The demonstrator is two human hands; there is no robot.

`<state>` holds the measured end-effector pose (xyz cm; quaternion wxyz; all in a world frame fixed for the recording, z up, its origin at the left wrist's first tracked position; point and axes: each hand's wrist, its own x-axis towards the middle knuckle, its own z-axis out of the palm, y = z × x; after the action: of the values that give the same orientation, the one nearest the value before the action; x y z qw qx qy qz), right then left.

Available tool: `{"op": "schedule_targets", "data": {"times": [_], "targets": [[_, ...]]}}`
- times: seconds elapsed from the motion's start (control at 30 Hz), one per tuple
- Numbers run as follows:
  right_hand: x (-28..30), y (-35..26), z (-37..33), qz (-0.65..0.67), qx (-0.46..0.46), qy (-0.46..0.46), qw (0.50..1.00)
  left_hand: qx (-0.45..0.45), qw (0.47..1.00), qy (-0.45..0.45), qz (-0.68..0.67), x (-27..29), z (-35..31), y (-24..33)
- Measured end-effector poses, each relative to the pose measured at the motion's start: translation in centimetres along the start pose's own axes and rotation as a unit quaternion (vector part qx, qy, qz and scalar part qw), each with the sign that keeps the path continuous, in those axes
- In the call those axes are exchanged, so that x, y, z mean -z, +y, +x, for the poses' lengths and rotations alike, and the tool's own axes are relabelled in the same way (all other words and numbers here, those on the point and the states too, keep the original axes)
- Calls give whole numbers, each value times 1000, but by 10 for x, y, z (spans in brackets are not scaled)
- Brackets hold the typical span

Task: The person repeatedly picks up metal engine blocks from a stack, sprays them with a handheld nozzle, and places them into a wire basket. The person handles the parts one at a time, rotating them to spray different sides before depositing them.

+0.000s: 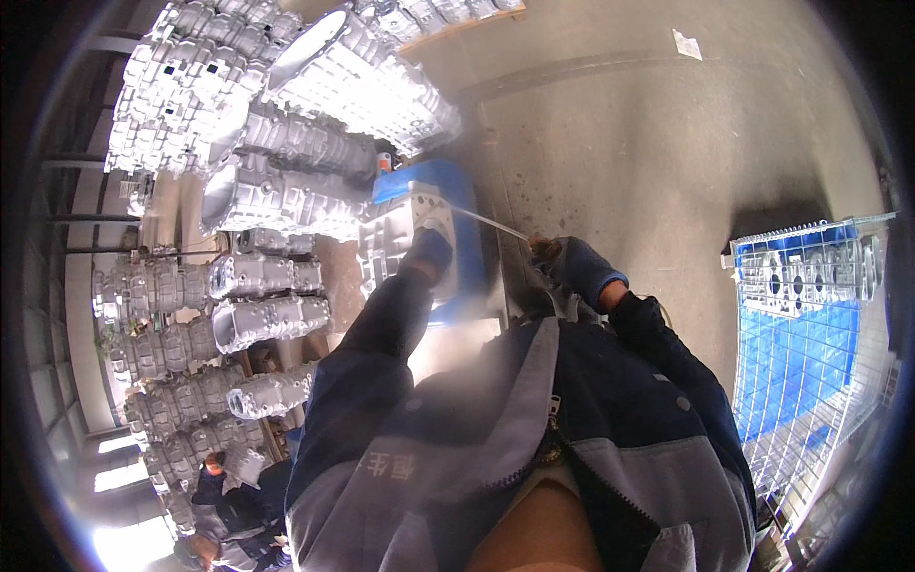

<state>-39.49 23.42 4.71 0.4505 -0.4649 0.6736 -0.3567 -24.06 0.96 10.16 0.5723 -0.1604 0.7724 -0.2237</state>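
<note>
A silvery cast metal housing (383,238) with a flat, holed end face lies on a blue stand (467,250) in front of me, slightly left. My left hand (432,251), in a blue glove, is closed against the housing by its round opening; the fingertips are partly hidden. Out to the right, my right hand (583,271), also gloved, grips the brownish handle end of a tool with a long thin rod (494,224). This rod slants left to the housing's end face, and its tip is at or close to the face. The exact kind of tool cannot be made out.
Stacks of similar castings (276,191) fill the left and far left. A wire mesh cage (796,353) with blue sheeting and metal parts stands at the right. Another person (233,515) bends at the lower left. A pale scrap (686,44) lies on the floor.
</note>
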Motion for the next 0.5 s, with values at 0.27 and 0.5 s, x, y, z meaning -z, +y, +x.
{"op": "schedule_targets", "data": {"times": [0.27, 0.5], "targets": [[-6, 14, 13, -121, 88, 37, 988, 19, 997, 70, -31, -13, 1, 3], [-7, 0, 10, -85, 144, 89, 982, -21, 1000, 21, -5, -13, -1, 4]]}}
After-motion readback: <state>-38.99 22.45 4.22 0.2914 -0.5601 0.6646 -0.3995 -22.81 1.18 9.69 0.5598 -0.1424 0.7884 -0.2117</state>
